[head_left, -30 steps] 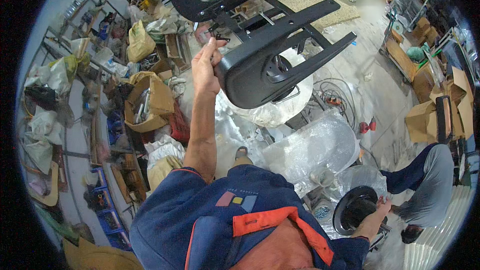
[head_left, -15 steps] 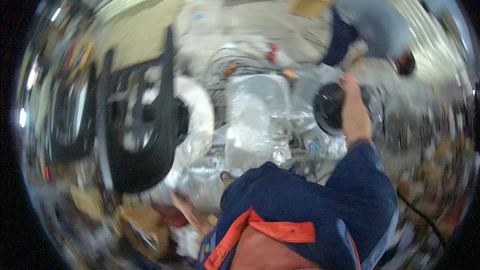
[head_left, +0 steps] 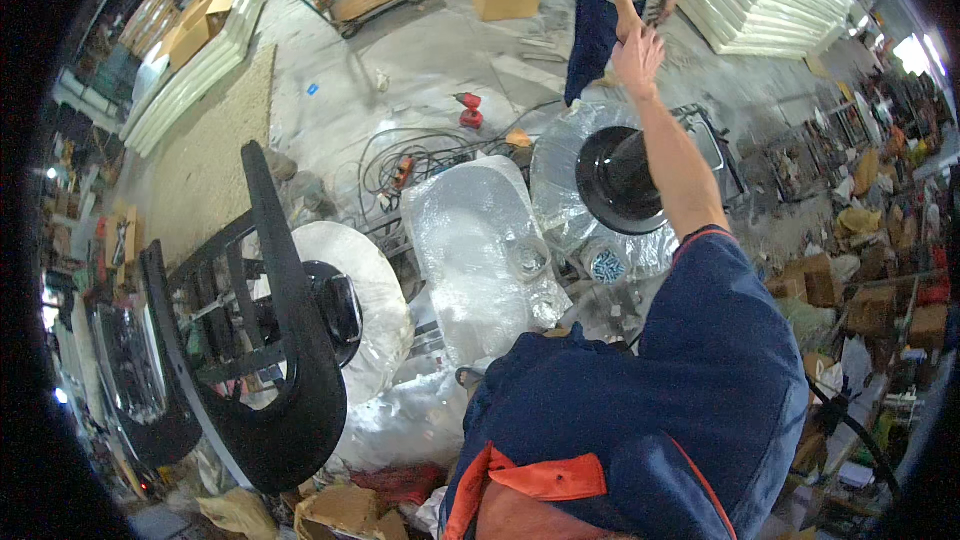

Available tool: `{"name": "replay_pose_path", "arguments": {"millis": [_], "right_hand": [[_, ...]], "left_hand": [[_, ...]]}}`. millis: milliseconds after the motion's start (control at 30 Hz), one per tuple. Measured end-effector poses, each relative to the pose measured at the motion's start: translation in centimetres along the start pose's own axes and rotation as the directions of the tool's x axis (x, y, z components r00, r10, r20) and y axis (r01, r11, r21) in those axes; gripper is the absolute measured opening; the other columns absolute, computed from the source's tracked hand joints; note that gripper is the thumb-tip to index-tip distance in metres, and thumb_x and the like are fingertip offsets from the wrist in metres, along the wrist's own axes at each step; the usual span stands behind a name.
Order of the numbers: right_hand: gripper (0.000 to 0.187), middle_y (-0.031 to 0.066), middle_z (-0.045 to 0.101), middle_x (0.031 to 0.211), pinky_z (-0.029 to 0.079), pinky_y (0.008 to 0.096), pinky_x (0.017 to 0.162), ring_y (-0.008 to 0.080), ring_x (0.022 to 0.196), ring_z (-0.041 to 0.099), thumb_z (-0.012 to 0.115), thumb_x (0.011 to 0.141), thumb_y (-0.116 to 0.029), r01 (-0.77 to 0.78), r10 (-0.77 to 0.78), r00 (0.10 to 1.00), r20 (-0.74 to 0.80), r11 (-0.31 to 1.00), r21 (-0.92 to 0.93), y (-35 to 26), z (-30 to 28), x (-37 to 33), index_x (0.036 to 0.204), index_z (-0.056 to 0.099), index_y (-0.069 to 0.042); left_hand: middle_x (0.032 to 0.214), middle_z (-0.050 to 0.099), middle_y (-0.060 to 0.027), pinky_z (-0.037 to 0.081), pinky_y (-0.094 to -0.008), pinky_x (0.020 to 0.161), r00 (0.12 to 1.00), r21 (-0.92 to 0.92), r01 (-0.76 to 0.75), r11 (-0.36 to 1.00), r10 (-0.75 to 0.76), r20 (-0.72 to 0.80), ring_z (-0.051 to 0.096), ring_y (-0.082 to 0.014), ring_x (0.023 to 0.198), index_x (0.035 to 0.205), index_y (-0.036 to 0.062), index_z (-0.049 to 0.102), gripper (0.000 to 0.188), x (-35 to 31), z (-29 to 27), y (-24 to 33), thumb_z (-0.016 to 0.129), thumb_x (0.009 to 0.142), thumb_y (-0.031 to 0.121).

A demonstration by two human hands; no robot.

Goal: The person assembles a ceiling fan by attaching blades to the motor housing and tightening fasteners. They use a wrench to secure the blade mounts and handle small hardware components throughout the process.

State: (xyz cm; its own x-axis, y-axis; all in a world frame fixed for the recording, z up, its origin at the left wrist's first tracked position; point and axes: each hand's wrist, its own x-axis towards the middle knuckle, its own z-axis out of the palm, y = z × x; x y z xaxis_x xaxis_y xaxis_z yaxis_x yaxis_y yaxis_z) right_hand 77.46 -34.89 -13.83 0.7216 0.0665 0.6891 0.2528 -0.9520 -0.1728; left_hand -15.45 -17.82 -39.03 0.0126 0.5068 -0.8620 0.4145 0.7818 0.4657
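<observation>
Right hand (head_left: 637,55) stretched far forward, fingers look extended, overlapping a co-worker's hand (head_left: 627,24); can't tell if they touch or if anything sits between them. Left hand out of view. Black frame (head_left: 270,440) well to the left of the right hand and closer to the body, with nobody's hand on it. Progress, judging by what shows: crossbars (head_left: 240,365) already span the frame's long sides, so that part looks put together; black flared piece (head_left: 607,185) sits separate from it, not joined. Whether the two belong together can't be told. Bluish small hardware (head_left: 606,264) loose in a round container, bodyward of the hand, apparently not used up; red drill (head_left: 469,110) lies on the floor left of the hand, idle. Pad (head_left: 470,260) between frame and flared piece is in clear wrap, so unwrapping looks undone. Looks: frame matte black, tilted, rounded curved end toward the body, long arm pointing away; overlaps a white round top (head_left: 385,310), contact unclear. Flared piece glossy black, wide dish rim plus narrower cylinder, just bodyward of the hand, partly hidden under the forearm.
</observation>
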Motion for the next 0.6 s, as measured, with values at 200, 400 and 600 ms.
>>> {"name": "replay_pose_path", "arguments": {"millis": [200,400,600], "right_hand": [[0.034,0.0230,0.071,0.113,0.055,0.0507,0.080,0.0349,0.089,0.068,0.070,0.082,-0.019,-0.374,0.334,0.743,0.580,0.926,-0.053,4.9,1.0,9.7,0.108,0.071,0.002],[0.013,0.0160,0.068,0.086,0.049,0.0401,0.057,0.0248,0.059,0.060,0.068,0.087,-0.015,-0.040,-0.061,0.796,0.603,0.987,0.153,-0.1,8.0,4.0,0.083,0.068,-0.002],[0.016,0.0090,0.060,0.071,0.041,0.0363,0.048,0.0200,0.053,0.053,0.067,0.089,-0.010,-0.735,0.296,0.636,0.712,0.515,0.442,4.2,6.4,0.5,0.075,0.062,-0.003]], "left_hand": [[0.082,0.059,0.0007,0.047,-0.0394,0.060,0.995,0.014,0.006,1.000,-0.007,0.095,0.055,-0.0151,0.068,0.102,0.0127,0.067,0.029,1.8,-2.9,-0.9,0.055,0.102,0.039],[0.064,0.048,0.0030,0.036,-0.0340,0.045,0.965,-0.357,-0.137,0.924,0.043,-0.260,0.043,-0.0123,0.050,0.084,0.0102,0.065,0.026,-0.1,-1.5,-4.9,0.059,0.099,0.031],[0.049,0.040,-0.0011,0.030,-0.0378,0.038,0.818,-0.433,-0.384,0.816,0.083,-0.569,0.039,-0.0193,0.036,0.071,0.0100,0.055,0.028,-1.0,-6.9,5.4,0.069,0.091,0.023]]}}
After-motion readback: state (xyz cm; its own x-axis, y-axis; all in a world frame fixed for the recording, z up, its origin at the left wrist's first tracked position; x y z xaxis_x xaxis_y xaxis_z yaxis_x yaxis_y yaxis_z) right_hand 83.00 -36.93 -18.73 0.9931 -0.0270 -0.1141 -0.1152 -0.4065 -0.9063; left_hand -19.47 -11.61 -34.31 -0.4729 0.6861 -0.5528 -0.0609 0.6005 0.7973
